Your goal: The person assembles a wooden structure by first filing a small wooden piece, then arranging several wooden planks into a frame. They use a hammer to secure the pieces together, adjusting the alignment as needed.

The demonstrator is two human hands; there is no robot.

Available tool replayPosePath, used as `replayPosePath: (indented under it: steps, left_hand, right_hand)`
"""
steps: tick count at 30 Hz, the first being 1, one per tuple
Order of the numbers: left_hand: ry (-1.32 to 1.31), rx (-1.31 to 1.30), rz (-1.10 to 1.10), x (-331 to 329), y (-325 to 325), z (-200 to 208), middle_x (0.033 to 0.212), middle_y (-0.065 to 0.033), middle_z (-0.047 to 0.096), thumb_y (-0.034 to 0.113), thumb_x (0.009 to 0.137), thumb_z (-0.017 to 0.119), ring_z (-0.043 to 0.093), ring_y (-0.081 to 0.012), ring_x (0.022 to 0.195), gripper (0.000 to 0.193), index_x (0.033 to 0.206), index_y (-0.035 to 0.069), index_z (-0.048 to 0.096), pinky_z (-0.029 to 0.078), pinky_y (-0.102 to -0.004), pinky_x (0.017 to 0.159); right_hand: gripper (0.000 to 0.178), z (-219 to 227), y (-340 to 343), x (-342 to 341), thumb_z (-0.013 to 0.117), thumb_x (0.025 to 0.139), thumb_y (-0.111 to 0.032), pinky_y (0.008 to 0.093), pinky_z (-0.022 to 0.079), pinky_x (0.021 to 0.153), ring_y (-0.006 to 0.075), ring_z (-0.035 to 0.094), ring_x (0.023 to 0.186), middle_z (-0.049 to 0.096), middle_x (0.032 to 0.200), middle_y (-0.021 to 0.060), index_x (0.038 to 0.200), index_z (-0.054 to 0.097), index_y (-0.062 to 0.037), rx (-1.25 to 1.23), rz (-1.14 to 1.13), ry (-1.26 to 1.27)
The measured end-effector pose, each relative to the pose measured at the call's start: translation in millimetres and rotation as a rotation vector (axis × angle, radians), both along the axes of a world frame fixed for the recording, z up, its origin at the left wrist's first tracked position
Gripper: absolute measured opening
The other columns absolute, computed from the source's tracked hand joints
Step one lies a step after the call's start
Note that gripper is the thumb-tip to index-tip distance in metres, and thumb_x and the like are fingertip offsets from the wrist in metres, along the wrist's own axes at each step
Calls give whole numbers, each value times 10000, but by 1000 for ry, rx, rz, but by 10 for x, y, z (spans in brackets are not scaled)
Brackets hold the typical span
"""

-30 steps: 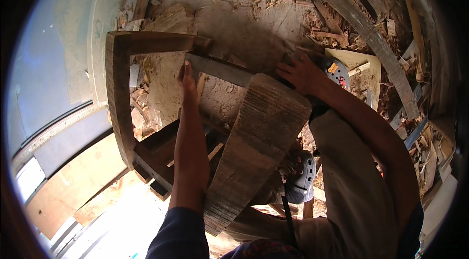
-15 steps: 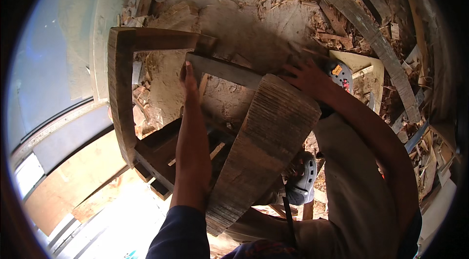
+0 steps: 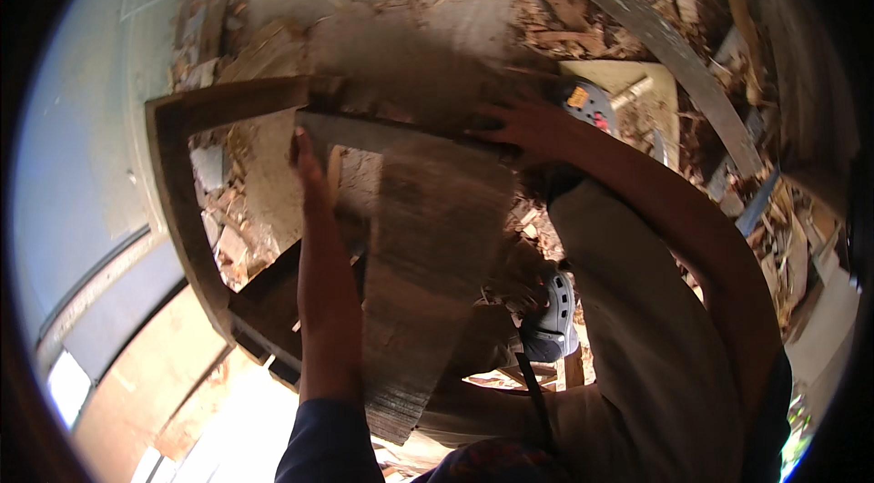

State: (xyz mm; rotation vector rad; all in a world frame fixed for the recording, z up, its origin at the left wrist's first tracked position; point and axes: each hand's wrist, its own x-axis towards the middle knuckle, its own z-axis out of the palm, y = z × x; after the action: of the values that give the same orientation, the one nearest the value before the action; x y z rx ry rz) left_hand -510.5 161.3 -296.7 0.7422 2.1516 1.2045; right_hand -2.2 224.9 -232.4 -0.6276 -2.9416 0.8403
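A dark wooden frame [image 3: 176, 178], like part of a piece of furniture, stands before me with slatted pieces low on its left. My left hand [image 3: 308, 162] is closed round the end of its grey-brown cross rail [image 3: 378, 132], thumb on top. A wide, rough-sawn board [image 3: 437, 237] slopes from the rail down toward my lap, its upper part smeared by motion. At the rail's right end, my right hand [image 3: 528, 130] has its fingers spread and holds nothing; whether it touches the wood is unclear.
Wood scraps and shavings [image 3: 583, 19] litter the floor around a long curved plank [image 3: 665, 55]. Pale blue panels [image 3: 100, 137] stand at the left. My grey clogs [image 3: 551, 319] are on the floor by the board, and a pale sheet [image 3: 660, 101] lies at the right.
The wide board's upper end has swung left, so it slants less. The whole view has shifted, with the frame and both hands now further left in it. My left hand keeps its hold.
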Motion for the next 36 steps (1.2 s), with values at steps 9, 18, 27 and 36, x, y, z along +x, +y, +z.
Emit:
replayPosePath:
  steps: [9, 18, 27, 36]
  left_hand:
    - [177, -71, -97, 125, 45, 116, 1363, -156, 624, 605, 954, 627, 573, -280, 1219, 734, 1378, 7, 610, 440, -404, 1046]
    - [163, -143, -71, 336, 12, 160, 1388, -157, 604, 633, 947, 615, 556, -305, 1243, 753, 1392, 27, 604, 431, -424, 1050]
    - [177, -181, -66, 285, 21, 226, 1414, -158, 585, 661, 939, 603, 539, -331, 1268, 773, 1406, 46, 599, 422, -443, 1054]
    - [192, -164, -35, 484, 60, 253, 1409, -164, 569, 691, 949, 554, 518, -337, 1272, 811, 1429, 37, 564, 395, -449, 1063]
  right_hand:
    - [1178, 311, -30, -59, 834, 591, -712, 725, 265, 1137, 397, 354, 1445, 258, 1641, 114, 1570, 358, -261, -194, -98, -180]
    - [1087, 190, -119, -109, 874, 590, -631, 638, 343, 1145, 362, 428, 1398, 310, 1615, 90, 1520, 439, -277, 23, -92, -246]
    - [959, 237, -153, -157, 901, 642, -472, 599, 371, 1139, 316, 467, 1368, 356, 1595, 56, 1488, 480, -305, 44, -146, -254]
    - [904, 10, -209, -119, 899, 652, -426, 614, 388, 1113, 314, 465, 1367, 381, 1577, 52, 1459, 511, -302, 196, -175, -184]
